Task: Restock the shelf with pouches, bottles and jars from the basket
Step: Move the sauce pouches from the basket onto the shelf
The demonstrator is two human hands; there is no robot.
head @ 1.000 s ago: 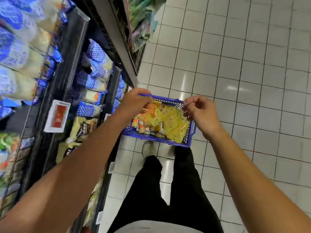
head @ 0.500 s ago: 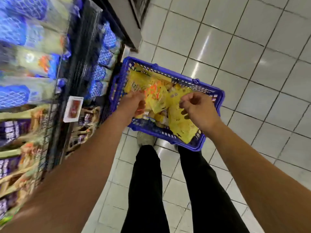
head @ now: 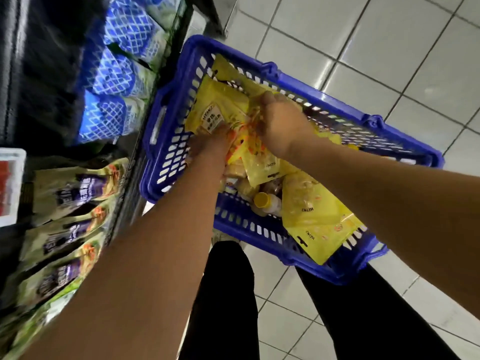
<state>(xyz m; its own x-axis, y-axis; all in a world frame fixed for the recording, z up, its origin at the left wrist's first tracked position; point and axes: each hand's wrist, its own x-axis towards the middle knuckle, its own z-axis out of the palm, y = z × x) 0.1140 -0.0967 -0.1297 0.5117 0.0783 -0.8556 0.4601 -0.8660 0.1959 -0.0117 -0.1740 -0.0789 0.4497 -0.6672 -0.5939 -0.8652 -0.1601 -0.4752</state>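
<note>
A blue plastic basket (head: 166, 141) stands on the floor in front of my legs. It holds several yellow pouches (head: 311, 216) and small bottles, one with a yellow cap (head: 263, 200). Both my hands are down inside it. My left hand (head: 210, 144) is pushed in among the pouches beside one with orange print (head: 244, 141), and its fingers are hidden. My right hand (head: 283, 123) lies over the middle of the pile, fingers curled down round the tops of yellow pouches (head: 215, 110).
The shelf runs along the left: blue-and-white pouches (head: 122, 74) above, green-and-purple pouches (head: 78, 188) below, a red-and-white price tag (head: 10, 183) on its edge. The basket's left wall is close to the shelf. White tiled floor (head: 389, 48) lies to the right.
The view has dropped closer to the basket. Both hands have let go of the handles and gone down into the pouches, the right hand moving left over the pile.
</note>
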